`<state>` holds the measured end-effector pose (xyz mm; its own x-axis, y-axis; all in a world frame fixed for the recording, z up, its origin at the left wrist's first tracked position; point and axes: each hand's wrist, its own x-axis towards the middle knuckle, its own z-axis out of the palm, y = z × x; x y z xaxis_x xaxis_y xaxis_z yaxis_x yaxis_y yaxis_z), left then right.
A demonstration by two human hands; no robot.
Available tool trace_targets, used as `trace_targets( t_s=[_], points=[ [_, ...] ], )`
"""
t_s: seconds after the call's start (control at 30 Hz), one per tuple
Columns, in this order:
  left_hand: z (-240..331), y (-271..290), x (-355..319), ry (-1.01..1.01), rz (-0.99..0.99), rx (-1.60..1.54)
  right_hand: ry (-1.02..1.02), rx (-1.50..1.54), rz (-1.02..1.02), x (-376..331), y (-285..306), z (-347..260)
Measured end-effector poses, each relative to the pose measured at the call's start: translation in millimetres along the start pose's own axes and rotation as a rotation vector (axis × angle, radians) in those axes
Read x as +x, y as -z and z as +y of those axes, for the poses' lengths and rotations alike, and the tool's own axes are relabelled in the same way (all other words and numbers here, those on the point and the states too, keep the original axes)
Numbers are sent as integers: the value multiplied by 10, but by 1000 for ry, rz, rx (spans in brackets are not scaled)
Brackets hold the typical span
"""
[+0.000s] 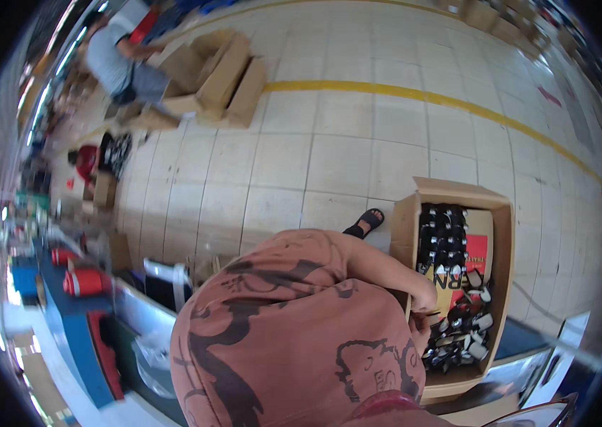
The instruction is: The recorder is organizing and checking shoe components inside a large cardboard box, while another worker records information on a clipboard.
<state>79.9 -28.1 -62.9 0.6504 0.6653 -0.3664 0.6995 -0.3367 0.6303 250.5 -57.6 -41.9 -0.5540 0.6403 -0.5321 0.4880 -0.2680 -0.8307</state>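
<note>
My left hand [425,294] reaches over the near side of an open cardboard box [502,285], its fingers bent together. Just below it, close against my shirt, is my right hand [420,329], partly hidden, its fingers curled. Between the hands is a small thin dark and yellowish piece, too small to name. Inside the box, small black pieces with white tags [445,231] lie in neat rows. Loose dark pieces with pale flat parts [466,327] are heaped nearer the lower end. A printed red and yellow card panel [477,250] lies beside and under them.
My sandalled foot [366,222] is on the tiled floor beside the box. A yellow line [386,88] crosses the floor. At upper left a person [112,60] bends by large open cartons [219,82]; another person [87,162] is low down. A blue bench [66,313] holds red rolls [86,282].
</note>
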Motion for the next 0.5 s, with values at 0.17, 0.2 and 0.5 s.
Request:
trace_targets(
  t_s=[0.17, 0.2, 0.5],
  points=[
    [137, 251, -159, 32, -98, 86, -49, -69, -29, 111, 249, 282],
    [-108, -112, 284, 120, -163, 146, -46, -135, -87, 168, 314, 175],
    [-213, 40, 1171, 781, -1327, -146, -68, -259, -98, 319, 541, 296]
  ],
)
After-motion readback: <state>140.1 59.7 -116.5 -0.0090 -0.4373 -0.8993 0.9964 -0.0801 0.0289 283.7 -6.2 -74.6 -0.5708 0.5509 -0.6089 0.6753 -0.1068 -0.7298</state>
